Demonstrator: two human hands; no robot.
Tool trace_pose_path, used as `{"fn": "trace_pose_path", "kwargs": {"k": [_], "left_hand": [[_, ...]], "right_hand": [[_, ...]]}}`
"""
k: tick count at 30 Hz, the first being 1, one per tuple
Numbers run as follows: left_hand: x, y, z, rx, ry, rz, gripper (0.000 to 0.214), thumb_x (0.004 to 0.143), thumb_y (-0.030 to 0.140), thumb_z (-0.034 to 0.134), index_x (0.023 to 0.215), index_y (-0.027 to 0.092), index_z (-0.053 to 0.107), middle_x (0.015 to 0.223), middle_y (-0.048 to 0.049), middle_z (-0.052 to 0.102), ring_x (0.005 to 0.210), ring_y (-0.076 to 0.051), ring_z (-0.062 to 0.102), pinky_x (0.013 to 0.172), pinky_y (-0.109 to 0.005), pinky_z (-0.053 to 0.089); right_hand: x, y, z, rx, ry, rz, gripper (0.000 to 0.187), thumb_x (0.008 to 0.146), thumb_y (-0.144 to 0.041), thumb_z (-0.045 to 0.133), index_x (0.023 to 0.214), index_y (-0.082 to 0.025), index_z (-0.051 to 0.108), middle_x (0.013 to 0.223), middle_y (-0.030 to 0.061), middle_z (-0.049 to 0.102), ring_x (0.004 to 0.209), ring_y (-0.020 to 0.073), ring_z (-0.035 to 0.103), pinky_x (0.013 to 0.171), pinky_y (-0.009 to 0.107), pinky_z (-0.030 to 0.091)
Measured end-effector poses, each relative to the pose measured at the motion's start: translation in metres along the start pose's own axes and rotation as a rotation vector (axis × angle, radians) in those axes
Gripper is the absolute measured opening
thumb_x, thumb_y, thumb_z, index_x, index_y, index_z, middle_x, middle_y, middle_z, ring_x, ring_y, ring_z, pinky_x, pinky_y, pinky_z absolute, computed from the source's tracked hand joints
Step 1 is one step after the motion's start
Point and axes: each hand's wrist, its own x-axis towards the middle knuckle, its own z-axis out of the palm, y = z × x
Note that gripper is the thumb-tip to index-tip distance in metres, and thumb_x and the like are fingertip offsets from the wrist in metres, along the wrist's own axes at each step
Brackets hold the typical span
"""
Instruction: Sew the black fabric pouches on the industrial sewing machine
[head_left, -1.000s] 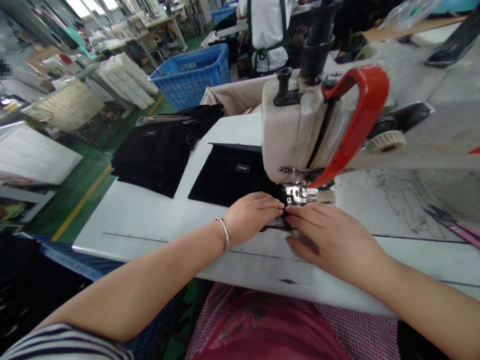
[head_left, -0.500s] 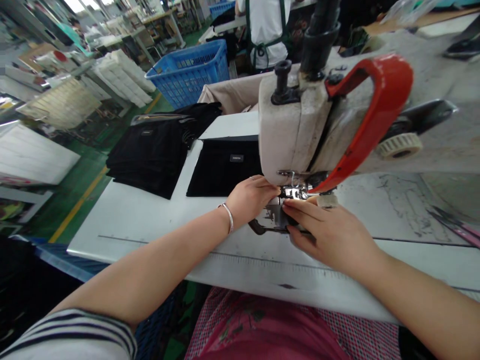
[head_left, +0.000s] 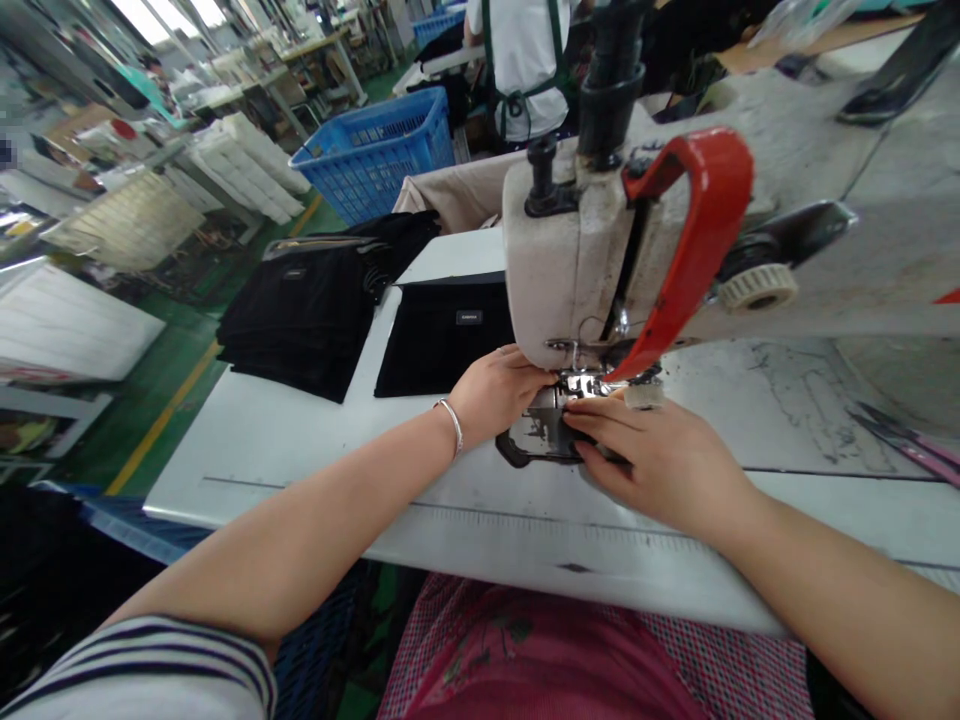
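Observation:
Both of my hands are at the presser foot [head_left: 581, 385] of a worn, cream sewing machine [head_left: 547, 275]. My left hand [head_left: 495, 392], a silver bracelet at its wrist, has its fingers drawn together and tips against the foot's left side; whatever they pinch is hidden. From the right, my right hand [head_left: 660, 455] lies low over the metal needle plate [head_left: 544, 428], fingers stretched towards the foot and thumb apart below them. Behind my left hand a flat black fabric panel [head_left: 427, 350] with a small label [head_left: 469, 317] lies partly behind the machine head.
A stack of black fabric pieces [head_left: 292, 320] rests at the table's left. Pink-handled scissors [head_left: 911, 445] lie at the right. A red curved guard [head_left: 697, 240] juts from the machine head. Beyond stand a blue crate [head_left: 382, 150] and a person in a white top [head_left: 525, 70].
The view has shifted slightly, so the machine head appears a little further left. Both hands stay at the presser foot, their hold almost unchanged.

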Motion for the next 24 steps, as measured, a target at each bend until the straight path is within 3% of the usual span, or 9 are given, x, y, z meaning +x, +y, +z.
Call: {"fn": "trace_pose_path", "kwargs": {"k": [4,12,17,21,24], "left_hand": [[0.001,0.009,-0.01,0.084,-0.126,0.002,0.033,0.08,0.002,0.053,0.106,0.018,0.066,0.109,-0.0054,0.067,0.11,-0.022,0.058,0.1,-0.037,0.046],[0.0,0.049,-0.024,-0.02,-0.224,-0.237,0.032,0.075,0.008,0.051,0.103,0.012,0.065,0.1,-0.0095,0.063,0.105,-0.024,0.057,0.095,-0.035,0.05],[-0.001,0.054,-0.02,-0.048,-0.18,-0.22,0.034,0.071,0.004,0.049,0.1,0.01,0.064,0.098,-0.0109,0.062,0.105,-0.025,0.055,0.098,-0.037,0.048],[-0.004,0.055,-0.029,-0.048,-0.217,-0.203,0.043,0.069,0.005,0.051,0.11,0.011,0.064,0.106,-0.012,0.059,0.107,-0.026,0.054,0.101,-0.042,0.046],[-0.005,0.047,-0.037,-0.145,-0.278,-0.287,0.052,0.071,0.007,0.051,0.121,0.015,0.062,0.108,-0.0096,0.06,0.1,-0.024,0.058,0.095,-0.04,0.049]], "right_hand": [[-0.001,0.001,-0.001,0.05,0.003,0.024,0.022,0.093,-0.028,0.051,0.107,-0.02,0.067,0.114,0.0032,0.067,0.102,0.0256,0.061,0.084,0.041,0.049],[-0.002,0.002,-0.004,0.084,0.0,0.006,0.02,0.092,-0.027,0.052,0.105,-0.02,0.067,0.115,0.0035,0.067,0.101,0.0249,0.06,0.085,0.041,0.048],[-0.003,0.001,-0.009,0.09,0.049,-0.025,0.018,0.09,-0.023,0.054,0.101,-0.018,0.067,0.106,0.006,0.067,0.095,0.0238,0.059,0.081,0.039,0.047],[-0.003,0.004,-0.013,-0.018,0.14,0.113,0.015,0.089,-0.022,0.054,0.096,-0.016,0.066,0.091,0.01,0.064,0.089,0.0266,0.055,0.079,0.041,0.045],[-0.002,0.008,-0.014,-0.096,0.093,0.192,0.014,0.088,-0.023,0.054,0.095,-0.017,0.063,0.088,0.01,0.062,0.088,0.0281,0.054,0.077,0.042,0.043]]}}
